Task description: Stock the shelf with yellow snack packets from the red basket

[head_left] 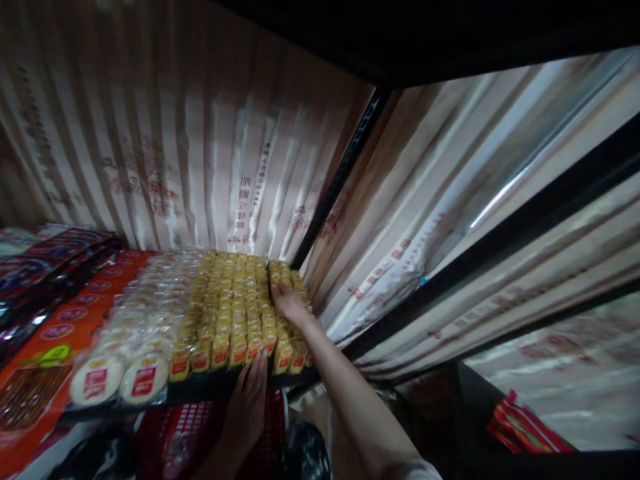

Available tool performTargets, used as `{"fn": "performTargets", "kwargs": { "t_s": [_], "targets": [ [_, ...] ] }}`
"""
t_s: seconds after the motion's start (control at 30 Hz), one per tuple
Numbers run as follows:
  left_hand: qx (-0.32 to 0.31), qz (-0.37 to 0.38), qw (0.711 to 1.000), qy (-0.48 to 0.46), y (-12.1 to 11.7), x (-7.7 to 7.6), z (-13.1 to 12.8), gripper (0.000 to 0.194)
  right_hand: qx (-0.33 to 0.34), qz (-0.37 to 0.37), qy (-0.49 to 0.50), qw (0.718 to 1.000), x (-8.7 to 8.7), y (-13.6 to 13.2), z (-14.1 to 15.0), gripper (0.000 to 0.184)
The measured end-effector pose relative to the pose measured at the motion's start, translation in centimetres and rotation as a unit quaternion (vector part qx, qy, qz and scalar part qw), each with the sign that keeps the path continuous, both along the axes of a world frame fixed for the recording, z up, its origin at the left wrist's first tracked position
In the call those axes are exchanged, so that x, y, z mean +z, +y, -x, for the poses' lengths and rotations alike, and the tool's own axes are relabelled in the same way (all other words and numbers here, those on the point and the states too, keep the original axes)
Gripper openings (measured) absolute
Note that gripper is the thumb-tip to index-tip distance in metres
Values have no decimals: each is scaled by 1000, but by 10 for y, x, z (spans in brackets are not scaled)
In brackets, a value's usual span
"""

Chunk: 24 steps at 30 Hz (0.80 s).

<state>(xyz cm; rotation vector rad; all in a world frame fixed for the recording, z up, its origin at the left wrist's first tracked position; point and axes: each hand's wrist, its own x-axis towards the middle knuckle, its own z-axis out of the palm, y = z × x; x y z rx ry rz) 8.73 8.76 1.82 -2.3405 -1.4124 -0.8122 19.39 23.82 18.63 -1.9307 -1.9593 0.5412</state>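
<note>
Rows of small yellow wrapped snack packets [230, 307] stand tightly packed on a black shelf. My left hand [253, 393] is at the shelf's front edge, fingers stretched upward against the lower front of the packets. My right hand [290, 303] reaches across from the right and rests on the packets near the back, beside a narrow dark gap between two groups of rows. Its fingers look extended, though their tips are partly hidden at the gap. Neither hand shows anything gripped in it.
White round wrapped crackers [145, 380] line up left of the yellow packets, then orange bags [75, 313] and dark packages [50, 267]. A black upright post [345, 173] rises behind the shelf. Below are a red basket [187, 427] and, at lower right, a red packet [525, 427].
</note>
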Motion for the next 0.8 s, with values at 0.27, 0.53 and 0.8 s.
{"fn": "performTargets", "kwargs": {
  "t_s": [0.27, 0.53, 0.8],
  "targets": [
    [-10, 12, 1000, -10, -1, 2, 1, 68, 34, -49, -49, 997, 9, -17, 10, 39],
    [-6, 2, 1000, -10, 1, -1, 0, 65, 64, 22, -115, 991, 7, -28, 15, 50],
    [4, -5, 1000, -21, -1, -3, -1, 70, 43, 61, -87, 993, 10, -25, 23, 51]
  ]
}}
